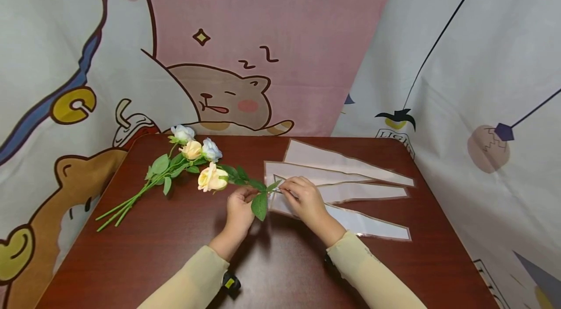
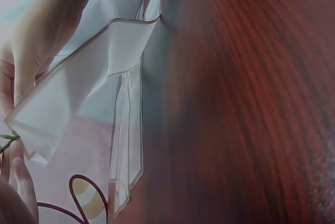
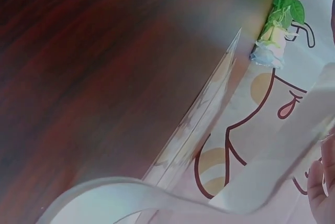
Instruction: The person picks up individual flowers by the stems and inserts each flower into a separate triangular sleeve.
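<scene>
A cream rose (image 1: 213, 177) lies with its bloom to the left, its green leaves (image 1: 260, 205) reaching between the two hands. My left hand (image 1: 240, 207) grips the rose by its stem, near the leaves. My right hand (image 1: 304, 198) pinches the edge of a pale, brown-rimmed flower sleeve. In the left wrist view this sleeve (image 2: 78, 85) rises from the table and bends over, with a green stem tip (image 2: 8, 141) at its corner beside the left fingers (image 2: 18, 174). The sleeve (image 3: 282, 169) also curves across the right wrist view.
More flower sleeves (image 1: 346, 159) lie spread on the right of the dark wooden table (image 1: 280, 260). Several cut roses (image 1: 191, 150), pale blue and cream, lie at the back left with stems toward the near left. A cartoon-print cloth (image 1: 307, 31) hangs behind.
</scene>
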A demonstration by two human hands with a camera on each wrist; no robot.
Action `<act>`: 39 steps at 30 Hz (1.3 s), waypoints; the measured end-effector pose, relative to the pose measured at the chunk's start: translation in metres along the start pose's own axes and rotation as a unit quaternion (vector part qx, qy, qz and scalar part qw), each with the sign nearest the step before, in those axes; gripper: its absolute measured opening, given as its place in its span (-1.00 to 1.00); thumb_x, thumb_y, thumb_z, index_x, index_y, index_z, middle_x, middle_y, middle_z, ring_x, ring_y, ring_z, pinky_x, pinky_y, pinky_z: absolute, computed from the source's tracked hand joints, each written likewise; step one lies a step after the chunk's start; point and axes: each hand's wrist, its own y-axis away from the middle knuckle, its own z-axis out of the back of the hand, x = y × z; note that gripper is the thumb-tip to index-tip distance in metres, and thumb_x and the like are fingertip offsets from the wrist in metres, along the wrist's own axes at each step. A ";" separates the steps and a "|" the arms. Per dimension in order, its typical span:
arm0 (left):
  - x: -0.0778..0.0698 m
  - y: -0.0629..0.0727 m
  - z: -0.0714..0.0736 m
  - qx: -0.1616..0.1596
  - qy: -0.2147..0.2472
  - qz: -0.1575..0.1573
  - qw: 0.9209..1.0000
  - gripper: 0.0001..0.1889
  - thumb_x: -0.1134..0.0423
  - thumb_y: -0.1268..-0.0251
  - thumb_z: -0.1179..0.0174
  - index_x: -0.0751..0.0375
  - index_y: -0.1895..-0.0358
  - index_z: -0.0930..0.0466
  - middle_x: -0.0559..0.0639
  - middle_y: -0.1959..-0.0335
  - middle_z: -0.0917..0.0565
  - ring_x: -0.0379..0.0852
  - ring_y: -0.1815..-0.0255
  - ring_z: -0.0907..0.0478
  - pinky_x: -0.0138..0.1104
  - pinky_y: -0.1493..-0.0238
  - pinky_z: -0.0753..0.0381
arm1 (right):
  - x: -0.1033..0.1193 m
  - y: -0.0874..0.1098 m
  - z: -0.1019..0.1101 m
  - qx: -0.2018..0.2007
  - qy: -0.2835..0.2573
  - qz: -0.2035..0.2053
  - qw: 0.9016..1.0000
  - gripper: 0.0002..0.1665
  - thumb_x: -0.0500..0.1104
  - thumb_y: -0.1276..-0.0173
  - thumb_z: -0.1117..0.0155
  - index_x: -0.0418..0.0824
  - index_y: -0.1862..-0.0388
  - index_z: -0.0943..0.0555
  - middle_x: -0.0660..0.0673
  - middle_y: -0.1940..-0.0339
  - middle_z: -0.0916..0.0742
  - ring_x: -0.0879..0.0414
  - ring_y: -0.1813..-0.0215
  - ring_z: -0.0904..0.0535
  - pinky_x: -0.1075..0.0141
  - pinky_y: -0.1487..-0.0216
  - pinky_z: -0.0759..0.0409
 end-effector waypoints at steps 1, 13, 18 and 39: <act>0.000 0.000 0.000 0.002 -0.004 0.006 1.000 -0.83 0.65 0.01 -0.19 0.70 0.30 -0.52 0.36 0.34 -0.67 -0.36 0.43 -0.61 -0.52 0.34 -0.62 | 0.001 0.000 0.000 0.000 -0.001 0.000 1.000 -0.92 -0.28 -0.14 -0.39 -0.15 0.36 -0.70 0.01 0.30 -0.73 0.11 0.21 -0.62 0.29 0.11 -0.58; 0.000 -0.004 0.002 -0.002 0.081 0.034 0.996 -0.90 0.65 -0.02 -0.22 0.62 0.35 -0.56 -0.01 0.53 -0.68 -0.19 0.54 -0.66 -0.34 0.36 -0.69 | 0.001 -0.004 0.001 -0.001 -0.023 0.005 1.000 -0.91 -0.27 -0.17 -0.37 -0.17 0.32 -0.70 -0.01 0.29 -0.73 0.10 0.17 -0.62 0.28 0.07 -0.58; -0.001 -0.003 0.004 0.001 0.092 0.047 0.995 -0.87 0.62 -0.06 -0.22 0.63 0.29 -0.56 -0.06 0.54 -0.67 -0.16 0.57 -0.65 -0.34 0.32 -0.69 | 0.001 -0.003 0.001 -0.004 -0.043 0.001 0.999 -0.91 -0.28 -0.16 -0.37 -0.17 0.32 -0.70 -0.02 0.30 -0.73 0.09 0.17 -0.61 0.28 0.06 -0.57; 0.000 -0.002 0.007 0.069 -0.016 0.044 0.996 -0.77 0.55 -0.17 -0.15 0.71 0.15 -0.54 0.40 0.30 -0.67 -0.35 0.44 -0.62 -0.50 0.38 -0.61 | 0.003 -0.006 0.000 -0.009 -0.046 0.008 0.999 -0.89 -0.27 -0.14 -0.39 -0.15 0.31 -0.71 0.00 0.30 -0.74 0.10 0.17 -0.62 0.29 0.07 -0.58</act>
